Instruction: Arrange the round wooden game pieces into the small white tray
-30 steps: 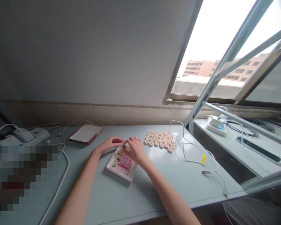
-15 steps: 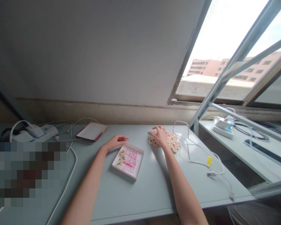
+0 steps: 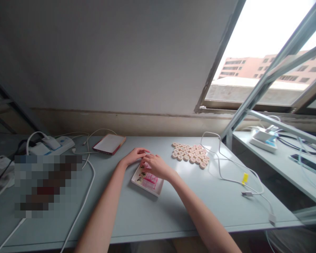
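A shallow white box with pink lines on its floor lies in front of me. Inside, along its left side, are Chinese chess pieces with dark characters. My right hand is over the far part of the box, fingers bent down and drawn together; whatever they may hold is hidden. At the box's far left corner lies my left hand, its fingers stretched out and fairly flat, holding nothing visible. Several more Chinese chess pieces stand in close rows on the table to the right, away from both hands.
A box lid with a reddish edge lies at the back left. White cables run along the table's right side, one with a yellow tag. More cables and a power strip are on the left. A metal frame rises at the right.
My right hand has moved left from the group of pieces to over the box. My left hand has stayed by the box's far left corner. The camera view has shifted slightly.
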Demonstrator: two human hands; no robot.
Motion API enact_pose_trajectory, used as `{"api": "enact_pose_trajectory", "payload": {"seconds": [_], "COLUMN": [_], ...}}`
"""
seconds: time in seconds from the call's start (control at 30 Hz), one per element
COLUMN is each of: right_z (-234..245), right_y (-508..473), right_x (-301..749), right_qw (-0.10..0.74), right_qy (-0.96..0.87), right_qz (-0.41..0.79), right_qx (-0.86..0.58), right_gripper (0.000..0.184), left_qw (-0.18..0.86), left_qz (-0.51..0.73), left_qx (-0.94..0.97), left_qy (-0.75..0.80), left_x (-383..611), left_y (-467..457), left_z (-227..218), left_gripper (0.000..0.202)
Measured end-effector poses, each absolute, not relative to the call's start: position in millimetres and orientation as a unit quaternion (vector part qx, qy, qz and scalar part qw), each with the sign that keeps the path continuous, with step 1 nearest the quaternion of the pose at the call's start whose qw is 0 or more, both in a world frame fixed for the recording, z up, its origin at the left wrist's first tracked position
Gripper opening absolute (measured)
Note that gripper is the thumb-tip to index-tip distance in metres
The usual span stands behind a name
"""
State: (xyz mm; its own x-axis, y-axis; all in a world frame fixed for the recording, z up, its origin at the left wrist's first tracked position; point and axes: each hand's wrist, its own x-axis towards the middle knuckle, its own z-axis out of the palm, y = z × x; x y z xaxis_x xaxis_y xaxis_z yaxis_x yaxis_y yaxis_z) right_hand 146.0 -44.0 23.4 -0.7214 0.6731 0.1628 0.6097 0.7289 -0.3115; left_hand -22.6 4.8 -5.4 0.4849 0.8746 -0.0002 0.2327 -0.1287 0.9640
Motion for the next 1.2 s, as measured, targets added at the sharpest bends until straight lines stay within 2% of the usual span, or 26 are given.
{"api": "enact_pose_trajectory", "payload": {"seconds": [0.07,0.2,0.4,0.63,0.83,1.03,1.2], "right_z": [23,22,21,27,22,16,23], "right_y": [-43,-40,-39,-22,2,9,4], "right_x": [148,152,149,170,226,261,248], "right_qw": [0.126,0.109,0.129,0.206,0.282,0.274,0.268], "right_qy": [-0.921,-0.920,-0.921,-0.902,-0.826,-0.737,-0.779], "right_qz": [0.121,0.110,0.080,0.062,0.015,0.005,0.014], "right_qx": [-0.349,-0.359,-0.358,-0.373,-0.487,-0.618,-0.567], "right_gripper": [0.016,0.024,0.022,0.025,0.022,0.026,0.018], "left_qw": [0.517,0.507,0.525,0.545,0.518,0.518,0.512], "left_qz": [0.310,0.314,0.322,0.327,0.314,0.315,0.323], "left_qx": [0.688,0.695,0.682,0.661,0.672,0.671,0.677], "left_qy": [0.403,0.402,0.394,0.400,0.426,0.427,0.419], "left_x": [-22,-22,-22,-21,-21,-21,-20], "left_y": [4,4,7,4,0,0,-1], "left_z": [-5,-4,-7,-6,-3,-4,-3], "left_gripper": [0.035,0.033,0.031,0.034,0.035,0.034,0.033]}}
